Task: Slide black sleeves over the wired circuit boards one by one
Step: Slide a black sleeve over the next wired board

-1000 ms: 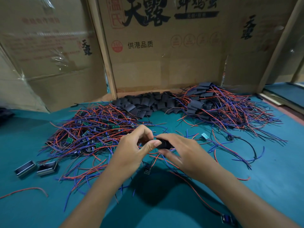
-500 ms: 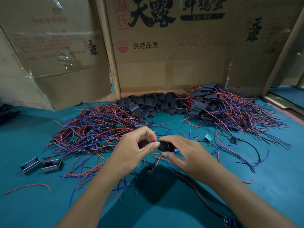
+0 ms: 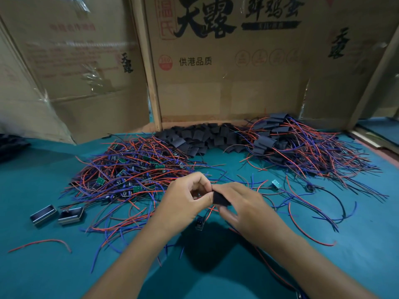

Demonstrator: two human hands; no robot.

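Both hands meet mid-counter, just above the teal counter (image 3: 64,266). Right hand (image 3: 241,203) pinches a black sleeve (image 3: 220,198), long axis running roughly left-right, open end toward the left hand (image 3: 185,199). Left hand's fingers curl at the sleeve mouth; board itself hidden, can't tell if it's inside. Unsleeved wired boards (image 3: 129,173) lie far-left, spare sleeves (image 3: 207,137) far-centre, finished ones (image 3: 302,145) far-right. Cardboard walls (image 3: 237,83) close the back.
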